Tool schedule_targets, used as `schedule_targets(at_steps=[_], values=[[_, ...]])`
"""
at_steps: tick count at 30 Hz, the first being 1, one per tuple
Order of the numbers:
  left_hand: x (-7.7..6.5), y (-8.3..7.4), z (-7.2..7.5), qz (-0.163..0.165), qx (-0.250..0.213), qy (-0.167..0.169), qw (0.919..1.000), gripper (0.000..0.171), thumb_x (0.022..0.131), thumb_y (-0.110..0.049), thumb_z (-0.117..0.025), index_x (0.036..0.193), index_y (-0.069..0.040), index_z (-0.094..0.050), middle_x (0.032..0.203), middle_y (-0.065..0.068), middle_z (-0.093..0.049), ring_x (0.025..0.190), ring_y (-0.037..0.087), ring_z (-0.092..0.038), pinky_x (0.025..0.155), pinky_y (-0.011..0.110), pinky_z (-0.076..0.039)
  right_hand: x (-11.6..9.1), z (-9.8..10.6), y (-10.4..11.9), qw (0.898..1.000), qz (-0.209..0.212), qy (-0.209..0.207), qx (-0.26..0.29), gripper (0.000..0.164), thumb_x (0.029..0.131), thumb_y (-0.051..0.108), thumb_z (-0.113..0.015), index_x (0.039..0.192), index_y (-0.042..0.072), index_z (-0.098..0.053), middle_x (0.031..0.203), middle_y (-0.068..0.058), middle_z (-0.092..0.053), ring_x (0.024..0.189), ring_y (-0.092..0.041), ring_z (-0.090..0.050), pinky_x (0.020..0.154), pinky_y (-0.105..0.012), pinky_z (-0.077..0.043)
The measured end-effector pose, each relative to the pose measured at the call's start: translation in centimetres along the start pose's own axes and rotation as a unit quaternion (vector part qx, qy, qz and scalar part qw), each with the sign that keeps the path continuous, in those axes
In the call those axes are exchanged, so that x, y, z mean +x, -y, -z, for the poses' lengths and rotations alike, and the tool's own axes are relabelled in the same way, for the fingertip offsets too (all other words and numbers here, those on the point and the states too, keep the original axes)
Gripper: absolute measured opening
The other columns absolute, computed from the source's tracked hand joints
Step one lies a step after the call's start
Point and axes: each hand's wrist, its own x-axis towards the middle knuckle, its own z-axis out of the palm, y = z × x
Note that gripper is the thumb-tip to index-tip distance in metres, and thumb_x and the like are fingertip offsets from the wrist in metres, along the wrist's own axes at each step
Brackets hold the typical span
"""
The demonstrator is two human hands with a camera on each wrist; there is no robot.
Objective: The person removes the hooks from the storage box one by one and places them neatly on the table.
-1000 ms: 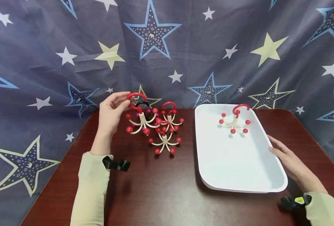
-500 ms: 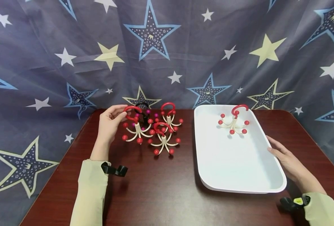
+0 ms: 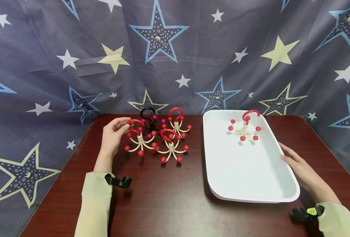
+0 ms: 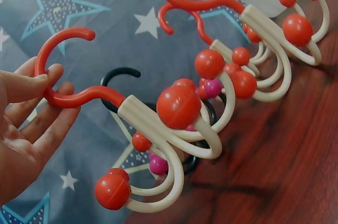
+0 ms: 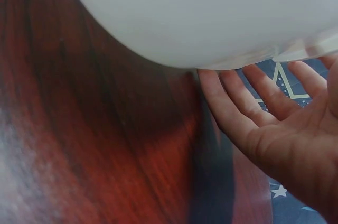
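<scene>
With thumb and fingers, my left hand pinches the red hook of a cream multi-arm hook hanger tipped with red balls. This hanger is upright, low over the table or touching it; I cannot tell which. Two similar red-and-cream hangers, a front one and a back one, stand to its right. Behind it is a black hanger with magenta balls, partly hidden. My right hand holds the right edge of a white tray, thumb at the rim and fingers along the outside and below.
Inside the tray, near its far end, another red-and-cream hanger stands upright. Everything rests on a dark red wooden table. A star-patterned cloth hangs directly behind the table's far edge.
My left hand has come down and slightly left with its hanger, so more of the black one shows. My right hand keeps its place at the tray.
</scene>
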Motion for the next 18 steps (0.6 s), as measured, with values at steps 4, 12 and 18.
schedule_targets(at_steps=[4,12,18], values=[[-0.1,0.7,0.5,0.009,-0.001,-0.004,1.0,0.027,0.084,0.01,-0.054,0.11,0.018,-0.051,0.086,0.0,-0.069,0.079,0.01,-0.067,0.067,0.02,-0.052,0.0,0.0,0.0,1.0,0.0,-0.001,0.002,0.057,0.097,0.016,-0.041,0.147,0.026,-0.015,0.108,0.026,-0.054,0.09,-0.001,-0.061,0.069,-0.026,-0.053],[-0.4,1.5,1.5,0.011,0.003,0.033,0.9994,0.025,0.085,0.008,-0.054,0.11,0.013,-0.055,0.086,-0.002,-0.07,0.081,0.009,-0.066,0.069,0.021,-0.053,0.0,0.0,0.0,1.0,-0.005,-0.003,0.004,0.057,0.097,0.017,-0.041,0.147,0.026,-0.014,0.107,0.027,-0.054,0.089,-0.001,-0.061,0.069,-0.026,-0.053],[-0.6,2.1,2.0,0.007,0.016,0.051,0.9985,0.023,0.085,0.011,-0.053,0.107,0.006,-0.06,0.087,-0.006,-0.07,0.081,0.005,-0.065,0.07,0.021,-0.052,0.1,0.0,0.0,1.0,-0.001,0.002,0.007,0.057,0.098,0.016,-0.04,0.147,0.025,-0.013,0.109,0.026,-0.054,0.091,-0.002,-0.062,0.069,-0.027,-0.053]])
